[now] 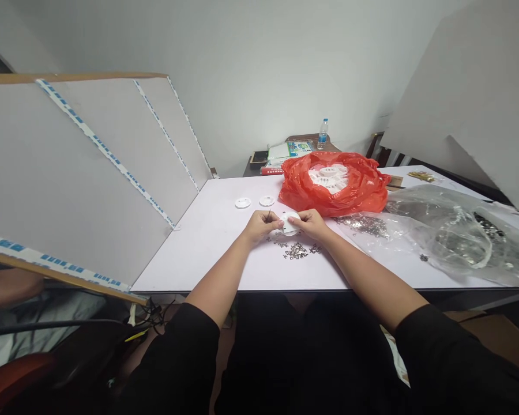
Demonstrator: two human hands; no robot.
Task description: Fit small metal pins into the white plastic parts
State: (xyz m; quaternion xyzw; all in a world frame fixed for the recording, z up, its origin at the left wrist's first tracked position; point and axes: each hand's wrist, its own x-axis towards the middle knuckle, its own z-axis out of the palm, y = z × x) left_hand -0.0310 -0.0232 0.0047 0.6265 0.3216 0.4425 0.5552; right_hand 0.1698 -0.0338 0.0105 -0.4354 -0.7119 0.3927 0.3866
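Observation:
Between my two hands is a round white plastic disc (290, 223), held a little above the white table. My left hand (262, 225) pinches its left edge, and a thin dark tool (269, 215) pokes up from those fingers. On the disc's right side my right hand (311, 223) grips with the thumb on top. Just below my hands lies a loose pile of small silvery metal pieces (295, 251). Two more white discs, one on the left (243, 203) and one on the right (267, 200), rest flat beyond my left hand.
A red plastic bag (292, 193) full of white discs stands behind my hands. Clear bags (441, 230) of metal pieces spread over the right side. A pale partition (112, 132) borders the left edge. A water bottle (323, 135) stands at the back. Another person's arm (12, 288) shows far left.

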